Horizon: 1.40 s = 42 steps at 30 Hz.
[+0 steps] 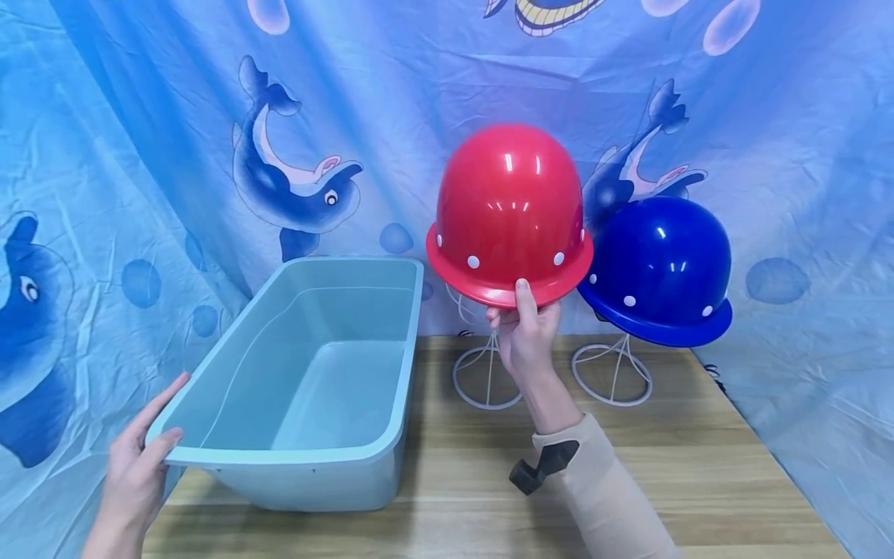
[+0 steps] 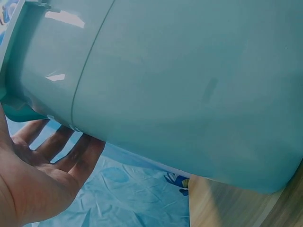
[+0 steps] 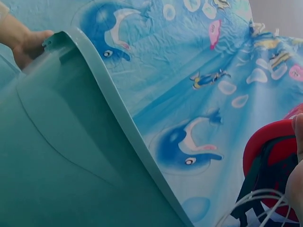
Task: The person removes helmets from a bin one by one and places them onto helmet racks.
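Observation:
My right hand (image 1: 529,341) grips the front brim of a red hard hat (image 1: 513,202), thumb on top and fingers beneath. Black straps (image 3: 266,177) hang inside the hat in the right wrist view. A white wire stand (image 1: 487,405) is below it; whether the hat touches the stand I cannot tell. At the left, my left hand (image 1: 133,473) holds the near left corner of a large pale teal tub (image 1: 279,456), thumb over the rim. In the left wrist view its fingers (image 2: 85,163) curl under the tub's outer edge.
A blue hard hat (image 1: 656,264) sits tilted on a second white wire stand (image 1: 611,402) at the right. Everything stands on a wooden table (image 1: 475,497). Behind and around it hangs a blue curtain (image 1: 391,93) printed with dolphins.

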Available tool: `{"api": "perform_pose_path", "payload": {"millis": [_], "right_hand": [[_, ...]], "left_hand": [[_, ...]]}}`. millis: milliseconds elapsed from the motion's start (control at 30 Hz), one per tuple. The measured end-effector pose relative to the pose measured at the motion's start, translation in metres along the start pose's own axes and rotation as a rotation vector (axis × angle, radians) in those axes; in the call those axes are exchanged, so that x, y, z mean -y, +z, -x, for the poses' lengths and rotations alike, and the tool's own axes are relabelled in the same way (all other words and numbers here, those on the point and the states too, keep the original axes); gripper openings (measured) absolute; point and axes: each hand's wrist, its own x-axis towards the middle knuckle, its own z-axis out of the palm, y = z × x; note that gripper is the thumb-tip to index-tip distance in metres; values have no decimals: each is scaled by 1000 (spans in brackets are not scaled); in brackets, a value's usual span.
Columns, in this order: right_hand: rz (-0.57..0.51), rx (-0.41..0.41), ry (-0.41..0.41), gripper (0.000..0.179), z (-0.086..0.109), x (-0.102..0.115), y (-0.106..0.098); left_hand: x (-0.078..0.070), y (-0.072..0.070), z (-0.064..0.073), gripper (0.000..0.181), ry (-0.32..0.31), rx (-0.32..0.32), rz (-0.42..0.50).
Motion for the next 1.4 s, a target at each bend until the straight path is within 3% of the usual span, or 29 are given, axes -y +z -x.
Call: {"api": "perform_pose_path", "payload": {"millis": [267, 433, 900, 1400], "right_hand": [[-22, -48, 56, 18, -5, -13, -8], [-18, -70, 67, 17, -5, -16, -13], [-30, -131, 143, 13, 6, -24, -22], [-15, -166, 214, 13, 18, -29, -32]], "left_hand": [[0, 0, 0, 65, -15, -33, -4], [2, 2, -2, 65, -6, -9, 17], [2, 3, -3, 67, -12, -43, 34], [2, 5, 3, 65, -53, -98, -32]]}}
